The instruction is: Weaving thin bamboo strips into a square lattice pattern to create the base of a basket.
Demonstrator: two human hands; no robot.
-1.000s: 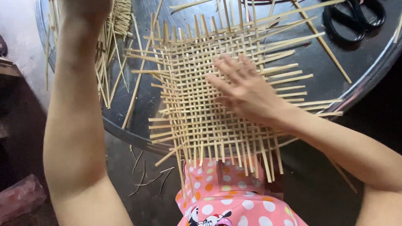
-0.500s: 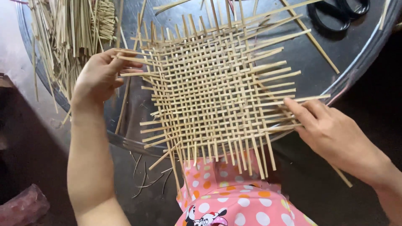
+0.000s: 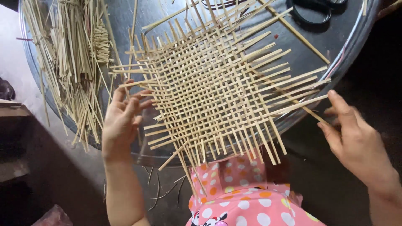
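Dark flooring surrounds our round metal tray [image 3: 335, 62], which carries a square woven strip mat [image 3: 213, 83] at its centre. Our left hand [image 3: 121, 121] rests unclenched at the mat's left edge, fingers touching loose strip ends. Our right hand [image 3: 356, 142] sits past the tray's right rim, fingers loose, thumb near one long strip end, grasping nothing. A bundle of loose strips [image 3: 71, 54] occupies the far left; black scissors [image 3: 314, 10] lie far right. Pink spotted cloth [image 3: 247, 196] lies nearest us.
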